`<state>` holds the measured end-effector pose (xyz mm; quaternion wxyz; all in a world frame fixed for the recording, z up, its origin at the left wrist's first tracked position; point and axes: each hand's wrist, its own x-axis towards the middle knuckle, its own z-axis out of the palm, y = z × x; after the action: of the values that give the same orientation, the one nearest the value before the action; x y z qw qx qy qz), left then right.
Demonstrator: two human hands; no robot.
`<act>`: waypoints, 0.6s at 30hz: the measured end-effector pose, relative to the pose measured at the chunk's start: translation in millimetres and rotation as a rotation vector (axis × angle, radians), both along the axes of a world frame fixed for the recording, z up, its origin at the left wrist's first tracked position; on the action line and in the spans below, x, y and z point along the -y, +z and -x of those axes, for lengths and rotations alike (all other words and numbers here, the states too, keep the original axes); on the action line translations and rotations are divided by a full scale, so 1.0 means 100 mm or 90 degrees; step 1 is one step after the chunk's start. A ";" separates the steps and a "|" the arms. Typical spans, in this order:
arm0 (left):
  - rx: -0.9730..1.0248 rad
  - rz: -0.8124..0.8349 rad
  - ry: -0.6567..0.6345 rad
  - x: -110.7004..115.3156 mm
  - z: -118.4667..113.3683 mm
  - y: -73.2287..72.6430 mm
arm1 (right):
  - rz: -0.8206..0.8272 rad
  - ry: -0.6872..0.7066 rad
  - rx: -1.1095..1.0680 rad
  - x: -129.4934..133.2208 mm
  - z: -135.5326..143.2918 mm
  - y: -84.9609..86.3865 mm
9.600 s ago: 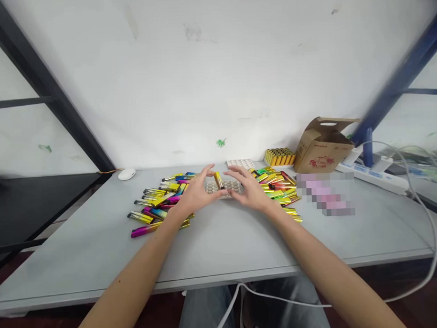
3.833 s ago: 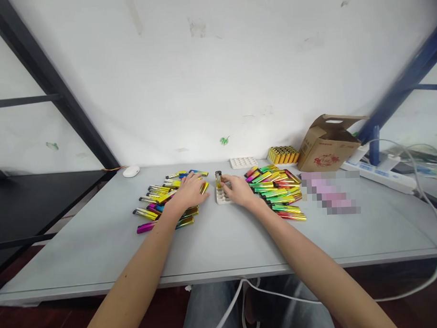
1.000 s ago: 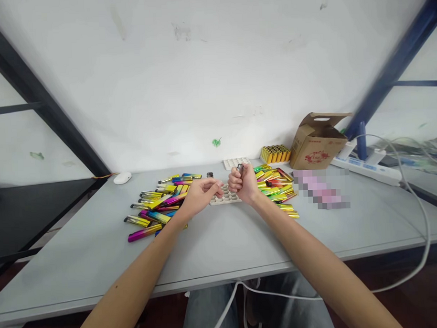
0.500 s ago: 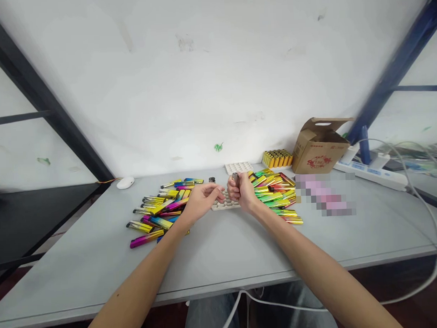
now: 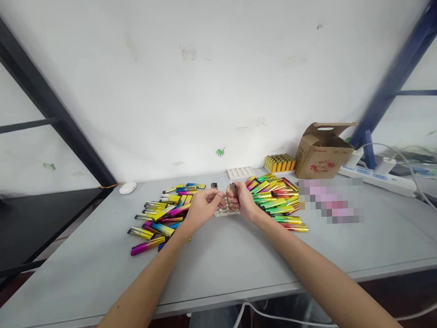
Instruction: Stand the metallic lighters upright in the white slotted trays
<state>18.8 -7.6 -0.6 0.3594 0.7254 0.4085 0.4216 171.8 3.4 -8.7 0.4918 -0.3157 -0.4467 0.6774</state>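
My right hand [image 5: 240, 200] is closed around a lighter [image 5: 232, 187], held upright, with its metal top showing above the fingers. Close on its left, my left hand [image 5: 205, 205] has thumb and fingers drawn together; whatever they may hold is hidden. Under and behind both hands lies a pale tray with round holes [image 5: 222, 212], partly covered. Another lighter [image 5: 214, 185] stands upright just behind my left hand. Shiny multicoloured lighters [image 5: 163, 214] lie in a loose heap to the left. A second heap of lighters [image 5: 277, 202], mostly green, yellow and red, lies to the right.
At the back stand an empty holed tray [image 5: 240, 173] and a tray packed with upright yellow lighters [image 5: 280, 163]. An open cardboard box [image 5: 322, 155] is beside them. Farther right are a power strip [image 5: 380, 177] and cables. A white rounded device [image 5: 128, 187] sits at the back left.
The view has tipped slightly, so the table sits a little lower. My left fingers have drawn closer together and nearer my right hand. The right hand keeps the lighter.
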 end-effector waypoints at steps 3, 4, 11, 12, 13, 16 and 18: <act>-0.008 -0.005 0.001 0.01 0.00 0.00 | 0.001 0.001 -0.007 -0.01 0.00 -0.01; -0.013 -0.004 0.005 0.01 -0.01 0.01 | 0.001 0.001 -0.009 -0.01 0.01 -0.01; -0.041 -0.021 0.019 0.04 -0.02 0.05 | -0.003 -0.036 -0.015 0.02 0.03 0.03; -0.042 -0.021 0.020 0.04 -0.02 0.05 | -0.015 -0.040 -0.022 0.02 0.04 0.02; -0.038 -0.024 0.021 0.04 -0.02 0.05 | -0.028 -0.045 -0.034 0.01 0.04 0.01; -0.015 -0.059 0.054 0.04 0.00 0.05 | -0.071 -0.061 -0.059 -0.03 0.03 -0.03; -0.008 -0.106 0.104 0.05 0.01 0.05 | -0.109 -0.092 -0.042 -0.06 0.03 -0.07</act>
<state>18.1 -12.2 4.5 0.2598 0.7198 0.4317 0.4775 168.8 9.2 -15.4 0.5792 -0.2815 -0.4626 0.6093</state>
